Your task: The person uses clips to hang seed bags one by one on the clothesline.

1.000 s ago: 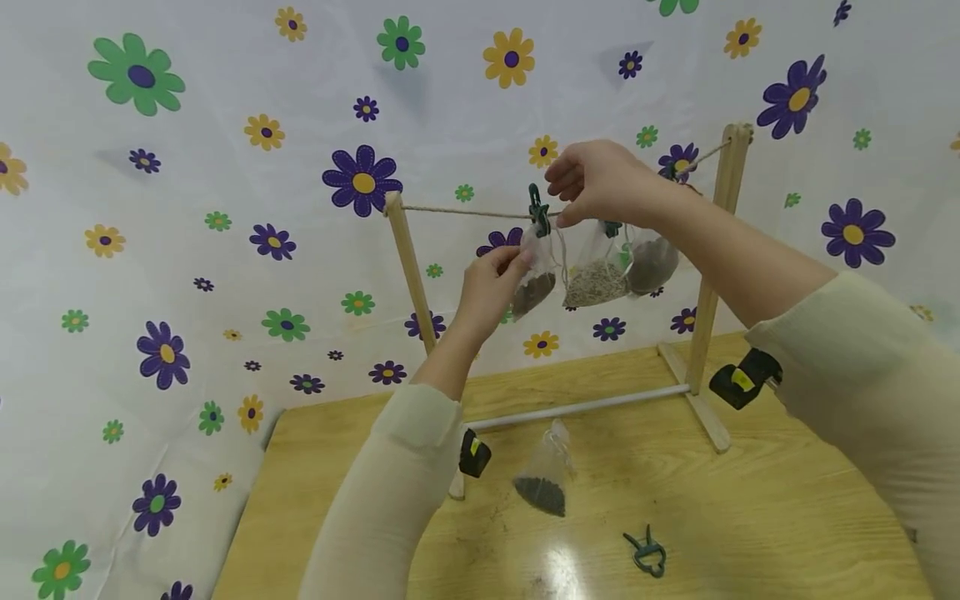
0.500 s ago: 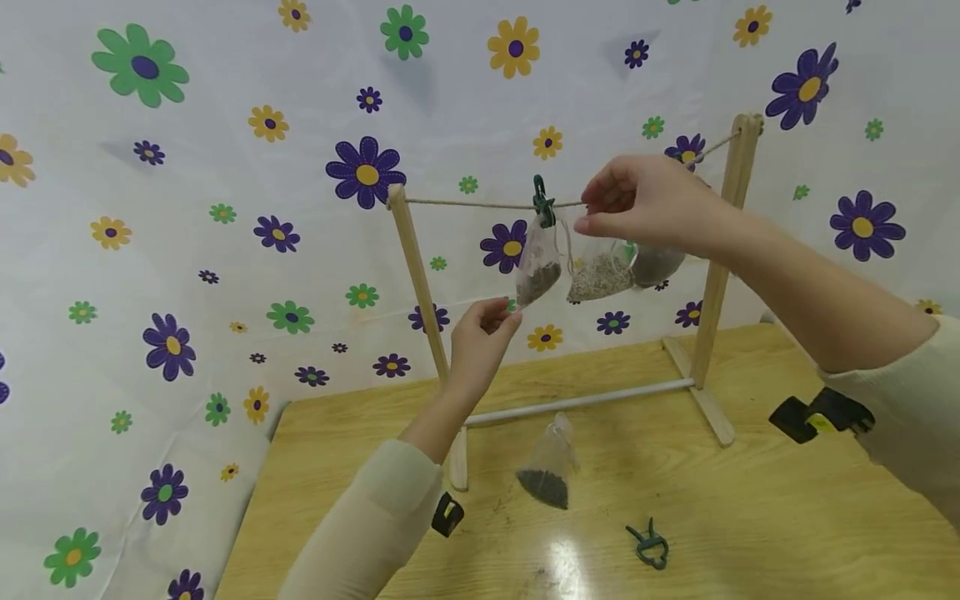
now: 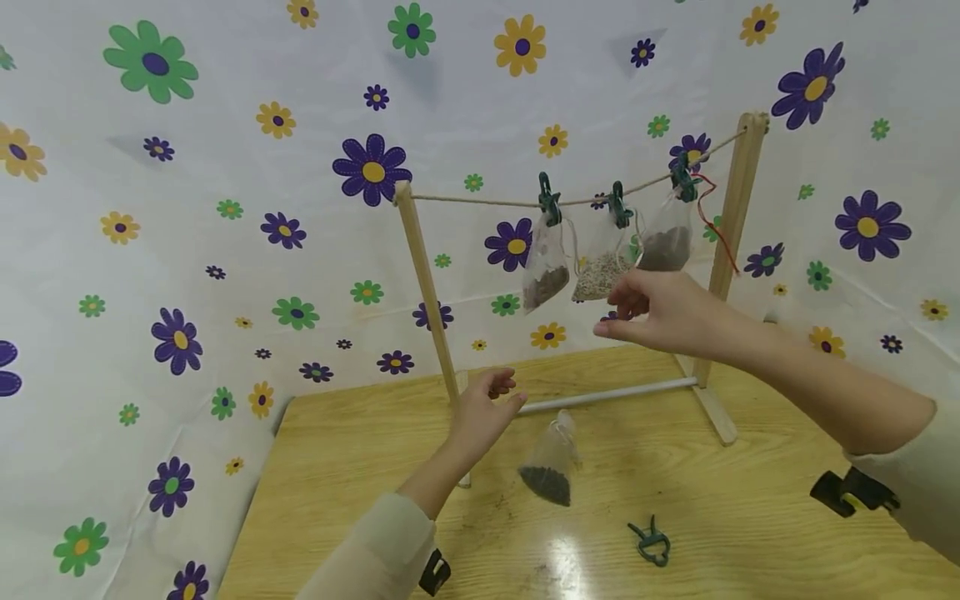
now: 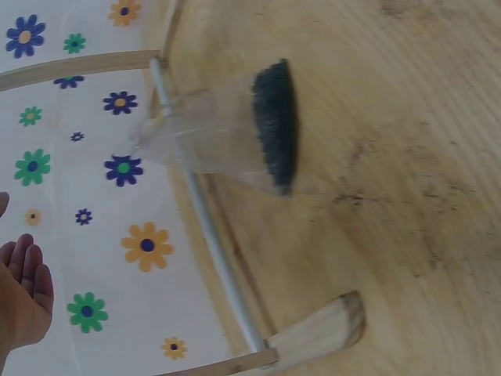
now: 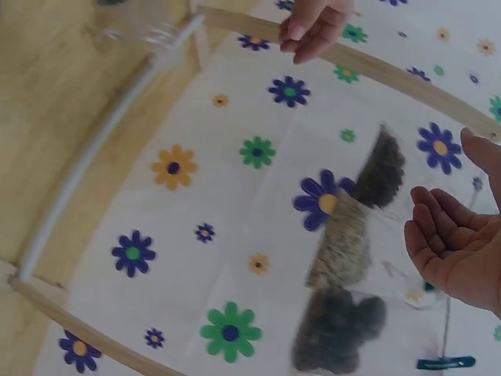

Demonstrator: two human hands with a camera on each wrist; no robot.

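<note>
Three sheer drawstring bags hang from a rope, each under a dark green clip. The left bag [image 3: 546,271] has dark brown contents, the middle bag [image 3: 600,271] pale grains, the right bag [image 3: 667,242] dark lumps. My right hand [image 3: 667,312], fingers loosely bent and holding nothing, is in front of the middle and right bags; whether it touches them is unclear. Lower down, my left hand [image 3: 480,421] is also free, its fingers relaxed near the rack's white bar. A fourth bag [image 3: 551,471] with black grains lies on the table, just right of the left hand.
A loose green clip [image 3: 651,546] lies on the wooden table [image 3: 750,508]. The rope [image 3: 480,200] spans two wooden posts, joined below by a white bar [image 3: 615,393]. A red string [image 3: 705,208] dangles by the right post [image 3: 738,200]. A flowered cloth [image 3: 300,275] hangs behind.
My left hand has let go of the left bag and dropped toward the table. My right hand has moved away from the rope, downward and to the right. The left bag stays clipped.
</note>
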